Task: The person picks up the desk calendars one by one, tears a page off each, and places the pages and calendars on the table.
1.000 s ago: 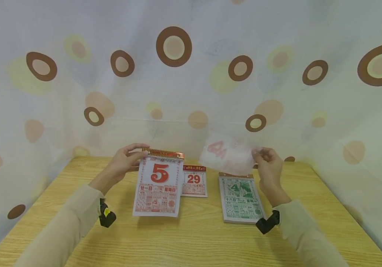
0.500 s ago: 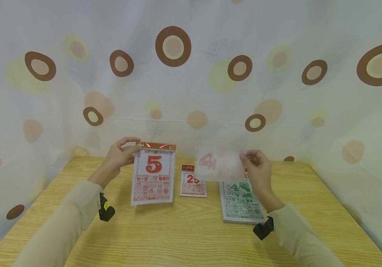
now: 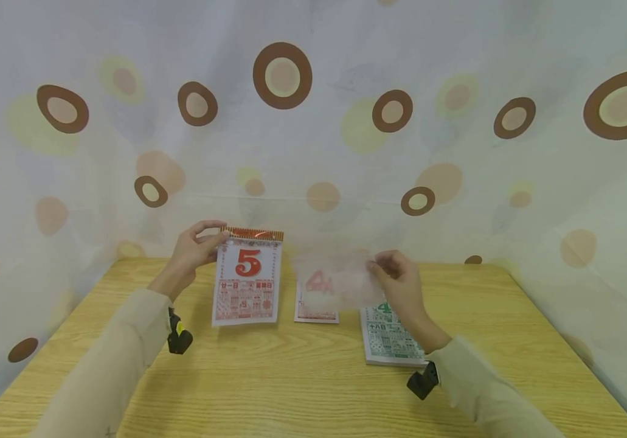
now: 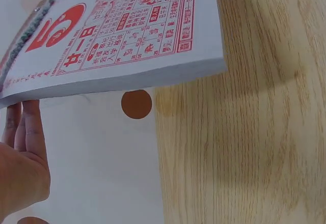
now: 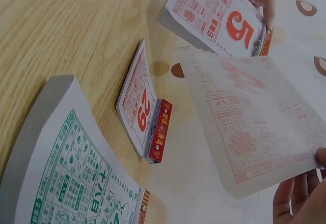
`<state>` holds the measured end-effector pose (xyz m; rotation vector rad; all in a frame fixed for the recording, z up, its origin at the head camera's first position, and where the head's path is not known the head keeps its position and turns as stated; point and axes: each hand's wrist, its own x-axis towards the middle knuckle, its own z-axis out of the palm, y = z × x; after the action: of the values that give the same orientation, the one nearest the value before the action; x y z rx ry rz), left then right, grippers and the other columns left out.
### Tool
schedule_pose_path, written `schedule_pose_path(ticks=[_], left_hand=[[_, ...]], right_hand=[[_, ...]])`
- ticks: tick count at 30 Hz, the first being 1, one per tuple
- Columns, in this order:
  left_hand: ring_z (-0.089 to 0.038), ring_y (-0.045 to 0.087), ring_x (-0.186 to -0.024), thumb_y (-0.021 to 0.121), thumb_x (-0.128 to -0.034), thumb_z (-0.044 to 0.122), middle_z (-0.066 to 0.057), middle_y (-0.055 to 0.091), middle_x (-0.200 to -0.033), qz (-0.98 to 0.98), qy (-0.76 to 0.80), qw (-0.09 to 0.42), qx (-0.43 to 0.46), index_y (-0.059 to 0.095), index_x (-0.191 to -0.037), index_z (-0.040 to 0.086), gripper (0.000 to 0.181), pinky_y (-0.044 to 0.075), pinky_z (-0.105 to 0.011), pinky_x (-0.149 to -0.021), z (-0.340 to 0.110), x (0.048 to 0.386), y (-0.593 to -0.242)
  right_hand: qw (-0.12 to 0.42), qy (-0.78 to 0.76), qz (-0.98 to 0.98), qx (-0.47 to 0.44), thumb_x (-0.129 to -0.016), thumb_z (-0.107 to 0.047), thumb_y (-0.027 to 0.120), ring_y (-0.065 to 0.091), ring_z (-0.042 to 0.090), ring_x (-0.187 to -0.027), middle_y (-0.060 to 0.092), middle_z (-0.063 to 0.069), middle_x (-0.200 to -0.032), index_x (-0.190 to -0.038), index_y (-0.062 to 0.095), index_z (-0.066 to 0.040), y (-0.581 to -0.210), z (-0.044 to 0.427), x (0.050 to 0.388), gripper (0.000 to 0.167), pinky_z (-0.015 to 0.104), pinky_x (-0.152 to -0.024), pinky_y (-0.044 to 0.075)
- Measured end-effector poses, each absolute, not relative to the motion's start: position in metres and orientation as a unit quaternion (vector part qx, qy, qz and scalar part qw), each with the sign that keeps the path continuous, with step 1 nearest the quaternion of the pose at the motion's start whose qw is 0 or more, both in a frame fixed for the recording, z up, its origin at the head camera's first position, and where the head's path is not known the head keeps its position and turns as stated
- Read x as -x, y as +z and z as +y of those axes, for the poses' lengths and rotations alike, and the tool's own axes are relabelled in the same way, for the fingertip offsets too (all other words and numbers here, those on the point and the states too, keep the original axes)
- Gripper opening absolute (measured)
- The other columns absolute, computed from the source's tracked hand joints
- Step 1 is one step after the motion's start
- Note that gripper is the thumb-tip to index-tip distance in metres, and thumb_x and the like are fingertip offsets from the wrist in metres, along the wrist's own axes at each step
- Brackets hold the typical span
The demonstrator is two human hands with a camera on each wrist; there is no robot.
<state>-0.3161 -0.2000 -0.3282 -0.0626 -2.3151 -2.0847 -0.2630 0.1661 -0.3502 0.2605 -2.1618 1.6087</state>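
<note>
Left hand (image 3: 190, 252): your fingers pinch the top left corner of the red 5 calendar (image 3: 244, 301), held above the counter (image 3: 291, 389) at left.
Right hand (image 3: 401, 286): your fingers pinch the right edge of a loose sheet (image 3: 340, 283) bearing a faint 4.
Small 29 calendar (image 5: 137, 102): mid-counter.
Green calendar (image 3: 392, 337): right of it.
Sheet's shift: leftward, now partly covering the small 29 calendar in the head view; it hangs apart from the red 5 calendar, leaving page 5 uncovered.

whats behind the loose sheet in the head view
Parts of the small calendar and the green calendar. Their lower parts show; the sheet hides the small one's number and the green one's top left corner.
</note>
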Motion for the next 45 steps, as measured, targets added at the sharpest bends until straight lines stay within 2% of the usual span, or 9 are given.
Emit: schedule_pose_path(ticks=[6,14,21,28,35,41,45], left_hand=[[-0.007,0.067,-0.071,0.063,-0.0852,0.032,0.014,0.067,-0.081,-0.740,-0.672,0.020,0.006,0.045,-0.129,0.008,0.053,0.055,-0.022,-0.068,-0.200,0.322,-0.330],[-0.007,0.066,-0.073,0.061,-0.0873,0.031,0.014,0.067,-0.083,-0.744,-0.667,0.026,0.000,0.048,-0.125,0.012,0.044,0.055,-0.022,-0.070,-0.197,0.328,-0.342],[-0.006,0.064,-0.079,0.059,-0.0887,0.029,0.013,0.066,-0.087,-0.755,-0.654,0.041,0.018,0.047,-0.127,0.010,0.044,0.055,-0.024,-0.074,-0.194,0.330,-0.353],[-0.006,0.063,-0.081,0.058,-0.0900,0.027,0.002,0.067,-0.098,-0.773,-0.633,0.048,0.016,0.046,-0.128,0.008,0.044,0.054,-0.025,-0.077,-0.195,0.328,-0.360],[-0.006,0.061,-0.081,0.058,-0.0897,0.024,0.001,0.064,-0.094,-0.786,-0.614,0.057,0.029,0.049,-0.125,0.008,0.040,0.053,-0.022,-0.074,-0.191,0.328,-0.367],[-0.009,0.062,-0.082,0.058,-0.0902,0.024,-0.014,0.062,-0.108,-0.796,-0.600,0.066,0.033,0.049,-0.125,0.008,0.040,0.051,-0.023,-0.074,-0.191,0.329,-0.376],[-0.017,0.063,-0.088,0.057,-0.0907,0.020,-0.020,0.059,-0.115,-0.798,-0.599,0.059,0.028,0.048,-0.127,0.009,0.039,0.050,-0.025,-0.078,-0.190,0.329,-0.378]], right_hand=[[0.181,0.589,-0.778,-0.123,-0.084,-0.006,0.063,0.056,0.003,-0.077,0.062,0.015,-0.094,-0.093,0.059,0.004,-0.348,0.152,0.260,0.014,0.013,-0.070,0.047],[0.145,0.598,-0.772,-0.159,-0.085,-0.007,0.063,0.055,0.005,-0.085,0.058,0.015,-0.098,-0.093,0.059,0.003,-0.354,0.129,0.261,0.014,0.016,-0.075,0.046],[0.130,0.601,-0.771,-0.167,-0.084,-0.006,0.063,0.057,0.007,-0.082,0.062,0.018,-0.094,-0.093,0.061,0.003,-0.359,0.110,0.262,0.013,0.019,-0.074,0.049],[0.133,0.605,-0.763,-0.187,-0.084,-0.003,0.063,0.058,0.009,-0.080,0.063,0.018,-0.092,-0.090,0.062,0.003,-0.362,0.098,0.267,0.009,0.018,-0.072,0.050],[0.129,0.601,-0.759,-0.214,-0.084,-0.008,0.064,0.058,0.010,-0.080,0.063,0.015,-0.091,-0.089,0.062,0.000,-0.367,0.088,0.267,0.010,0.022,-0.072,0.051],[0.113,0.584,-0.762,-0.256,-0.085,-0.009,0.063,0.058,0.009,-0.078,0.064,0.015,-0.089,-0.089,0.062,-0.001,-0.376,0.082,0.261,0.009,0.023,-0.069,0.051],[0.085,0.585,-0.764,-0.260,-0.085,-0.010,0.063,0.057,0.008,-0.079,0.064,0.016,-0.091,-0.091,0.061,-0.001,-0.378,0.080,0.255,0.010,0.022,-0.069,0.050]])
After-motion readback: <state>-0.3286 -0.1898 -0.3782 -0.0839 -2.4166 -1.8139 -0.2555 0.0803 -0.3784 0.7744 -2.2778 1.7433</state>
